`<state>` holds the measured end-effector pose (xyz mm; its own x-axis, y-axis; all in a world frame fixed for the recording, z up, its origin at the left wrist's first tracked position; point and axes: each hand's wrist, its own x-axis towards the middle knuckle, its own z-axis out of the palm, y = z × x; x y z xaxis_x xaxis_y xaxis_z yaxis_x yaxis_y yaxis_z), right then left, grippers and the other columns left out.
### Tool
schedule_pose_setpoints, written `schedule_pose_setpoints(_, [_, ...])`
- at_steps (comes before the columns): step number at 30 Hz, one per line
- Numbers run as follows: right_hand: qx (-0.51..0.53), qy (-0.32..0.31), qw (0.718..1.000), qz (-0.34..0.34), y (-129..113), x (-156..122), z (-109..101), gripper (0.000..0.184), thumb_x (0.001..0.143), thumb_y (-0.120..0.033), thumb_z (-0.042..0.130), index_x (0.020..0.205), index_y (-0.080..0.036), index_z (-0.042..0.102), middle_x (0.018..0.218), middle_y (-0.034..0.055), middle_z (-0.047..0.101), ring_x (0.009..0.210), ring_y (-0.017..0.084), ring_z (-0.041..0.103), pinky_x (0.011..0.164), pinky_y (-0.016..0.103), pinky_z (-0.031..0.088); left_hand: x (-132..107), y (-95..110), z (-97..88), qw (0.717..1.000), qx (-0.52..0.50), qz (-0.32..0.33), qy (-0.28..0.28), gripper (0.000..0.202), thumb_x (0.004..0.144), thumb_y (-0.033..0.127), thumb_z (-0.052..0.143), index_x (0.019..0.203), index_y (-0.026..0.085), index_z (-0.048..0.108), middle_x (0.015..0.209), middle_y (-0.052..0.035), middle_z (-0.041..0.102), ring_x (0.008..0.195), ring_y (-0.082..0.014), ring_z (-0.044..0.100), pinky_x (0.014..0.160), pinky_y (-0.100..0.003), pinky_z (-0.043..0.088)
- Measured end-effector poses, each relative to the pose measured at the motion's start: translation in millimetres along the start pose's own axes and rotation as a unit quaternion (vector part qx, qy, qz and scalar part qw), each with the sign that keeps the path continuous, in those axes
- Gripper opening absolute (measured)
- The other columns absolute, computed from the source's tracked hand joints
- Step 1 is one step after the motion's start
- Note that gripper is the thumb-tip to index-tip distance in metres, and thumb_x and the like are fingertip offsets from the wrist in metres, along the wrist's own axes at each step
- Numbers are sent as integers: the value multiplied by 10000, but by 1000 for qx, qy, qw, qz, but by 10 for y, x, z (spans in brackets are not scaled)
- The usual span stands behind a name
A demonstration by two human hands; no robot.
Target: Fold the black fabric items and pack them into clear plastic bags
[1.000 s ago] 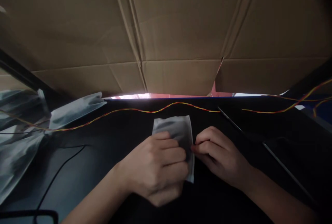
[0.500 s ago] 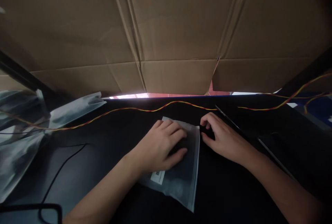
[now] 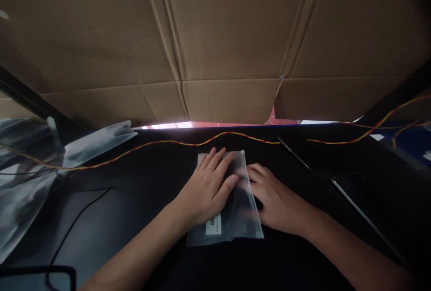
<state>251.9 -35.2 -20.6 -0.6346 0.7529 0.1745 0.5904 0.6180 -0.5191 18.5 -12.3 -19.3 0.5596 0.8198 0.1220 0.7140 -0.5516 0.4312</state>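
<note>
A translucent zip bag (image 3: 237, 226) with a white barcode label (image 3: 213, 225) lies flat on the black table (image 3: 144, 183). My left hand (image 3: 210, 190) rests on the bag, fingers stretched out and pressing it from above. At the bag's right-hand edge, where the zip strip runs, is my right hand (image 3: 279, 201). Its fingertips reach inside the bag and show faintly through the plastic. Thumb and fingers are apart there, though blurred; no object can be made out between them.
Clear plastic bags (image 3: 27, 210) are heaped at the left, near a thin black cable (image 3: 79, 214). A twisted red-yellow wire (image 3: 175, 142) crosses the back. Dark flat panels with a bright edge (image 3: 363, 219) lie at the right. Cardboard (image 3: 229, 35) stands behind the table.
My right hand has shifted nearer, its fingertips passing into the bag. The left hand's fingers have straightened and spread flat. The bag has turned slightly, its lower right corner now higher.
</note>
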Motion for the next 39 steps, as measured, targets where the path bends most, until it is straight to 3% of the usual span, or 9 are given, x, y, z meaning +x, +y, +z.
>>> schedule_pose_setpoints(4, [-17, 15, 1000, 3, -2, 34, -16, 98, 947, -191, 759, 1038, -209, 728, 1157, 55, 720, 1106, 269, 609, 976, 483, 513, 9, -78, -114, 995, -16, -42, -86, 798, 1087, 728, 299, 1736, 284, 168, 1811, -113, 144, 1677, -358, 42, 1331, -685, 143])
schedule_pose_setpoints(9, [-29, 63, 997, 31, 49, -13, -208, 231, 821, -86, 721, 987, -232, 653, 1040, 2, 701, 996, 229, 610, 895, 424, 503, 91, -268, -229, 973, 53, -152, -167, 1042, 982, 851, 396, 1744, 211, 87, 1804, -122, -14, 1654, -414, -111, 1300, -739, 27])
schedule_pose_setpoints(15, [-87, 24, 990, 113, 176, -242, -521, 265, 787, -110, 627, 1004, -260, 602, 1162, 43, 650, 1111, 282, 604, 953, 471, 535, -23, -555, -576, 945, 164, -211, -188, 1061, 875, 742, 610, 1724, 207, 265, 1813, -141, 140, 1663, -488, -6, 1278, -766, 58])
schedule_pose_setpoints(18, [-54, 10, 990, 126, 133, -309, -579, 527, 841, -210, 676, 1339, -340, 567, 1463, 58, 547, 1325, 325, 555, 1034, 503, 542, -100, -603, -804, 957, 204, -178, -101, 871, 789, 572, 702, 1581, 261, 512, 1698, -164, 416, 1575, -542, 273, 1198, -756, 279])
schedule_pose_setpoints(21, [-44, 66, 989, 127, 10, -239, -479, 555, 917, -453, 738, 1422, -348, 535, 1490, 74, 532, 1376, 337, 529, 1088, 524, 523, -85, -556, -857, 976, 172, -129, -37, 498, 875, 505, 565, 1282, 227, 633, 1326, -147, 658, 1241, -408, 603, 1022, -576, 487])
schedule_pose_setpoints(26, [-70, 66, 988, 119, -120, -51, -176, 350, 907, -391, 778, 1207, -263, 651, 1193, 63, 680, 1083, 294, 661, 951, 486, 551, -73, -533, -731, 966, 100, -150, -187, 182, 887, 403, 552, 854, 230, 600, 828, -44, 689, 719, -228, 641, 635, -336, 446])
schedule_pose_setpoints(30, [44, 112, 983, 139, -143, -41, -175, 117, 920, -193, 660, 1014, -260, 643, 1010, 9, 680, 897, 206, 663, 818, 369, 535, -151, -588, -814, 959, 117, -169, -193, 71, 732, 261, 628, 718, 226, 567, 700, -14, 648, 630, -201, 614, 579, -309, 376])
schedule_pose_setpoints(36, [440, 141, 866, 189, -21, -75, -285, 126, 905, -273, 655, 1011, -262, 588, 975, 6, 647, 908, 200, 650, 765, 329, 534, -25, -184, -753, 988, 67, -73, -115, 276, 1012, 435, 478, 825, 243, 546, 767, -11, 652, 673, -191, 596, 618, -325, 377])
schedule_pose_setpoints(39, [432, 220, 836, 256, 188, -64, -258, 250, 798, -179, 620, 1028, -264, 567, 1085, 35, 660, 1070, 246, 668, 883, 396, 546, 41, 3, -560, 993, 25, -24, -111, 263, 1021, 466, 527, 884, 242, 549, 846, -12, 677, 699, -191, 602, 613, -325, 363])
